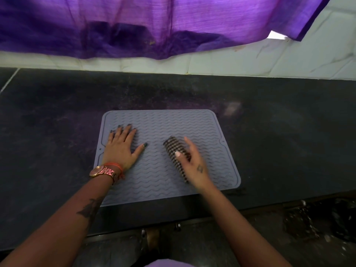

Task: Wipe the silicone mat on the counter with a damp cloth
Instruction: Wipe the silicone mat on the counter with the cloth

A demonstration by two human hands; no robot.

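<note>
Grey mat lies flat on the dark table, near its front edge. Left hand presses palm-down on the mat's left half, fingers spread wide and flat, holding nothing. Right hand grips a folded checked cloth on the mat's right half, thumb on top; it looks blurred.

A grey-blue silicone mat ribbed with wavy lines lies on a black speckled counter; on the mat at 4 o'clock, a brown-and-white checked cloth. At 12 o'clock hangs a sheer purple curtain over pale tiles. A rose-gold watch and orange thread ring the wrist at 8 o'clock
</note>
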